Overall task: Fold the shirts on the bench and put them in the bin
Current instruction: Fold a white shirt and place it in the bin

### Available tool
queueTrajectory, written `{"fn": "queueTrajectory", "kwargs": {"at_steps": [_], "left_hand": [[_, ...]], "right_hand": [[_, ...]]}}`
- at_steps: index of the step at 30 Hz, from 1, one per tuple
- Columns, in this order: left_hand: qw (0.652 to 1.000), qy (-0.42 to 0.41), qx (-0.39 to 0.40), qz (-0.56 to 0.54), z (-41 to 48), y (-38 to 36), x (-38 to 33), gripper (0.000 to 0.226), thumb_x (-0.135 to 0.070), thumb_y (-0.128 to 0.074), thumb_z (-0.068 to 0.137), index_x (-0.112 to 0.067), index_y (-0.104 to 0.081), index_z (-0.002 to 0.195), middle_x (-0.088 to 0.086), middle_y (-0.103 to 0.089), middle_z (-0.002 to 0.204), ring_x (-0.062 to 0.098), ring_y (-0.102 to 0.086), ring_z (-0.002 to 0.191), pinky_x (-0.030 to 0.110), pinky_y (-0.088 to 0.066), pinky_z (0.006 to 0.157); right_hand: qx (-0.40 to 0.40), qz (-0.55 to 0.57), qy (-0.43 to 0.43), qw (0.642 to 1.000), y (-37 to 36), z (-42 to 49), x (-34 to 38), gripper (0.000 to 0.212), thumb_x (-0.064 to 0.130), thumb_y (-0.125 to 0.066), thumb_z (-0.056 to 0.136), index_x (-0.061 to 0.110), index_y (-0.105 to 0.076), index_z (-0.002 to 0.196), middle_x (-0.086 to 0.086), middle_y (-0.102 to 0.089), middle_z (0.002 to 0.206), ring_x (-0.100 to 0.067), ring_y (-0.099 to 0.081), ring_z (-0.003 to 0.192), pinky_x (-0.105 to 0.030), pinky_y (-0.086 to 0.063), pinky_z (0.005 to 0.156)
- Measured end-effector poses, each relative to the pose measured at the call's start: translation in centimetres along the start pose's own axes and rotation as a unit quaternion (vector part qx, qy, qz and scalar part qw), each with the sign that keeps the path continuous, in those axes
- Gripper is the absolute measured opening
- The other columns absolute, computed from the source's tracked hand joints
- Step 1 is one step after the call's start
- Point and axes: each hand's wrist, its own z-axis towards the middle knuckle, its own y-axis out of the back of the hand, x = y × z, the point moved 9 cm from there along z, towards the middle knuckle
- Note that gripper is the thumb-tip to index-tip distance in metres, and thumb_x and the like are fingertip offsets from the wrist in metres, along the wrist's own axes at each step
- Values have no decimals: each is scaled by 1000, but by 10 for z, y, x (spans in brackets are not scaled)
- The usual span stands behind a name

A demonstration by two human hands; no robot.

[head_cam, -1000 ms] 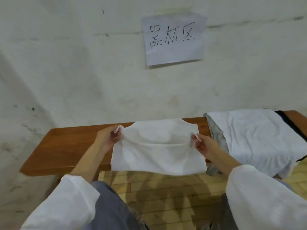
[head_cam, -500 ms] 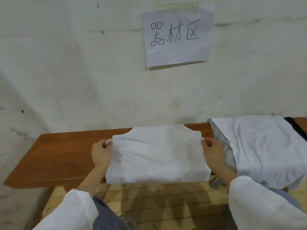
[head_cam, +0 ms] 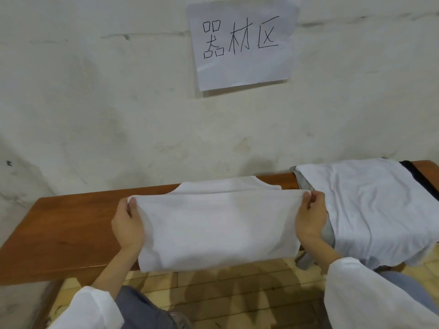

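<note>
From the head camera, the white shirt (head_cam: 218,226) lay across the wooden bench (head_cam: 66,231), its near edge hanging past the front lip. Bare wood stretched away to the left; on the right a pile of shirts (head_cam: 370,210) crowded close. The left hand (head_cam: 127,224) and right hand (head_cam: 310,217) each pinched a folded upper corner, fingers closed on cloth.

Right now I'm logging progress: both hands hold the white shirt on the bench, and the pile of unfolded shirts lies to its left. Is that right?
Not quite. The head view shows the pile of unfolded shirts lying to the right of the white shirt, not the left. The rest stands: the left hand and right hand each grip an edge of it on the bench.
</note>
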Motion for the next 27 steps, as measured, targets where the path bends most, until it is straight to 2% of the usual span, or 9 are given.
{"fn": "queueTrajectory", "kwargs": {"at_steps": [3,7,10,14,17,20,23,27], "left_hand": [[1000,-7,-2,22,10,-10,4,34,-30,-37,102,-3,-57,99,5,-56,76,23,-52,69,28,-35,57],[999,41,-35,-10,34,-28,17,34,-30,-39,102,-3,-54,88,8,-53,73,23,-47,68,32,-35,64],[998,46,10,37,49,-53,26,33,-24,-42,101,-2,-51,78,10,-52,71,26,-48,69,33,-33,65],[989,58,67,116,57,-78,47,34,-22,-43,100,-4,-50,72,11,-53,70,29,-50,68,33,-32,61],[983,62,72,157,60,-82,52,31,-23,-45,99,-3,-60,81,18,-64,82,35,-57,77,32,-36,63],[979,84,81,167,61,-82,49,25,-22,-51,96,-2,-63,107,19,-67,103,39,-61,97,38,-44,76],[972,156,97,149,53,-77,48,46,-20,-56,93,-2,-40,132,23,-63,112,42,-58,106,46,-45,87],[960,166,149,171,38,-69,39,62,-20,-53,93,-6,-21,144,27,-57,119,46,-55,109,49,-44,90]], "right_hand": [[6,-6,25,1000,-7,18,-1,22,30,-40,101,10,-48,95,-5,-54,86,-18,-51,79,-28,-39,75],[2,-30,50,998,-30,44,-1,18,30,-39,101,15,-44,94,-5,-52,92,-17,-49,81,-29,-38,76],[22,-47,50,997,-53,59,-3,18,27,-42,100,12,-46,93,-7,-51,91,-19,-48,82,-29,-37,77],[65,-114,35,991,-85,68,-22,23,25,-49,97,6,-59,89,-8,-62,86,-20,-54,79,-28,-37,75],[66,-170,27,983,-92,73,-29,26,27,-50,96,7,-65,90,-9,-66,86,-24,-60,80,-26,-38,71],[94,-222,38,970,-98,72,-23,21,24,-51,96,8,-65,95,-8,-66,89,-26,-61,84,-25,-35,69],[113,-226,45,967,-97,67,-15,21,18,-50,95,8,-61,109,-10,-65,106,-28,-60,97,-28,-42,78],[172,-235,57,955,-92,48,-11,35,19,-52,93,11,-47,127,-11,-52,127,-30,-54,111,-37,-43,95]]}}
